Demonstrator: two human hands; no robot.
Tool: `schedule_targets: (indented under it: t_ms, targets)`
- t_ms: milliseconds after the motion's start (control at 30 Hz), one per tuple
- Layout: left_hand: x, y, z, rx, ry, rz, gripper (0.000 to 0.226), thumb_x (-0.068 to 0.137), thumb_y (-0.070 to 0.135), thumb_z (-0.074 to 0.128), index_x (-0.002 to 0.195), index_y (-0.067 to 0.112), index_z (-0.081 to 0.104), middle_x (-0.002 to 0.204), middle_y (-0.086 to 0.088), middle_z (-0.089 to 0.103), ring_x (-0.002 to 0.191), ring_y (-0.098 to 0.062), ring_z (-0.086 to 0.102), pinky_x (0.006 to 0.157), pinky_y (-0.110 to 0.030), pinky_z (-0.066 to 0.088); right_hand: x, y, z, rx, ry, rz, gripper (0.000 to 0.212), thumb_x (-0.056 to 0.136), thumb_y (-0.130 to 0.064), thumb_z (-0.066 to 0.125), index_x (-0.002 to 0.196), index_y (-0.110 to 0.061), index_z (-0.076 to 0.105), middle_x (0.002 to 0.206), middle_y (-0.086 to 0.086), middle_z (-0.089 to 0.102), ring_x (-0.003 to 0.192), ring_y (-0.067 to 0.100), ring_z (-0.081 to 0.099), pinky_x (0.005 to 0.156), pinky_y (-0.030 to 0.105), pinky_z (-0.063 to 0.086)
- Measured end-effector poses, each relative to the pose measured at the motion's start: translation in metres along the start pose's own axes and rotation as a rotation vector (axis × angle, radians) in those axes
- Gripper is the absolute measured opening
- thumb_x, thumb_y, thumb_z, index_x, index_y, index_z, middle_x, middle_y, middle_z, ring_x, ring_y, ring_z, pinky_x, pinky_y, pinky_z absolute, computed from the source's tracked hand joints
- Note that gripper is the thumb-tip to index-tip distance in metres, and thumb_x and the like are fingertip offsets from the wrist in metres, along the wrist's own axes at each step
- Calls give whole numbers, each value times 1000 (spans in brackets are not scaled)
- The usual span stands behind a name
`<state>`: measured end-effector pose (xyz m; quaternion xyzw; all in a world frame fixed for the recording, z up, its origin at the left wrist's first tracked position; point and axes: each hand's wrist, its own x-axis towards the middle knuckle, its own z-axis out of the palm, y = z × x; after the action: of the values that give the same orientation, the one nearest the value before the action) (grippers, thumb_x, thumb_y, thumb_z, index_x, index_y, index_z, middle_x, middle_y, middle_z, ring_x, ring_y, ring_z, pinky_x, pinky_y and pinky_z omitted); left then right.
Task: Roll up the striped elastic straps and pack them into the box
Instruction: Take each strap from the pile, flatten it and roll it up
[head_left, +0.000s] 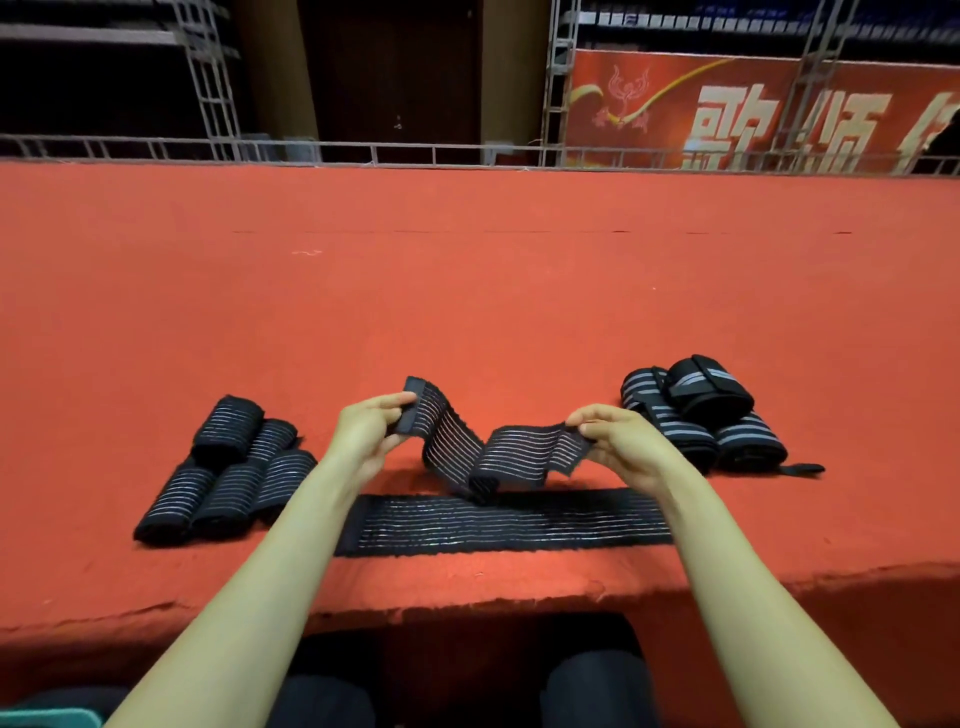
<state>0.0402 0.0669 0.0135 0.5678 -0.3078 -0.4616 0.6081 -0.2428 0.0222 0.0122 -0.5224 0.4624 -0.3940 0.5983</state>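
I log, on the red carpet (467, 312): flat strap (509, 522), unrolled along the near edge; left rolls (223, 467), five, thin-striped; right rolls (701, 415), broad-striped. Held strap (498, 457) sags above the flat strap, its fold touching it. Left hand (369, 434) pinches one end, right hand (621, 441) the other.

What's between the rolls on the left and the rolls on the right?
In the head view, the left hand and right hand hold a wavy strap above a flat strap.
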Motion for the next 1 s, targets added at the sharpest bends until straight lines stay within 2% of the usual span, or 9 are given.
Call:
schedule_targets:
  t_ms: [200, 333, 400, 500, 567, 633, 800, 867, 1000]
  targets:
    - [-8, -9, -10, -43, -57, -60, 40, 83, -18, 29, 103, -6, 62, 113, -26, 58, 89, -26, 61, 85, -38, 51, 1, 2, -1, 217, 44, 8, 36, 96, 10, 32, 100, -1, 66, 99, 17, 62, 88, 19, 59, 69, 20, 57]
    - [-13, -15, -14, 243, -226, -53, 51, 80, -20, 26, 112, -1, 61, 113, -22, 63, 96, -25, 64, 93, -40, 50, -4, 13, 3, -7, 33, 50, 35, 92, 13, 35, 96, -1, 66, 85, 11, 63, 66, 8, 61, 55, 14, 49]
    - [-13, -17, -17, 384, -299, -27, 59, 78, -24, 25, 113, 7, 62, 116, -15, 63, 104, -18, 61, 96, -38, 47, -6, 20, 4, -159, 10, 60, 29, 91, 11, 42, 96, -4, 66, 84, 8, 64, 67, 7, 61, 59, 15, 47]
    - [-12, -22, -20, 594, -359, 101, 65, 76, -25, 33, 108, 20, 65, 119, -2, 64, 108, -6, 58, 81, -17, 48, -7, 28, 2, -333, -72, 62, 21, 89, 7, 54, 91, -11, 65, 88, 4, 65, 78, 12, 61, 67, 19, 48]
    - [-13, -24, -22, 690, -339, 203, 54, 79, -20, 48, 103, 25, 67, 115, 1, 66, 105, -6, 60, 72, -9, 49, -9, 29, 1, -444, -93, 60, 19, 89, 6, 55, 83, -10, 64, 84, 3, 64, 73, 10, 59, 61, 16, 48]
    - [-14, -26, -22, 749, -314, 299, 40, 83, -7, 61, 102, 27, 68, 109, 3, 69, 100, -5, 63, 77, -15, 52, -10, 27, 2, -478, -82, 37, 19, 90, 4, 55, 80, -9, 64, 83, 4, 64, 73, 10, 59, 59, 15, 50]
    - [-13, -25, -17, 773, -146, 531, 16, 82, 17, 71, 95, 26, 72, 100, 1, 52, 97, -10, 50, 87, -13, 35, -17, 10, 7, -109, -99, -88, 36, 91, 12, 35, 104, -3, 66, 101, 11, 66, 94, 15, 65, 83, 23, 55]
    - [-11, -20, -14, 719, -17, 601, 12, 82, 19, 71, 93, 25, 72, 105, 1, 49, 104, -11, 46, 93, -20, 30, -20, 6, 8, -215, -87, -237, 38, 88, 14, 46, 106, -13, 66, 101, 6, 69, 96, 8, 65, 88, 22, 52]
    - [-15, -4, -12, 562, 102, 587, 15, 86, 20, 67, 98, 13, 72, 97, -1, 66, 94, -13, 59, 82, -21, 39, -17, 0, 8, -459, 176, -439, 23, 81, -7, 72, 87, -29, 70, 86, -1, 69, 76, 1, 60, 74, 11, 43]
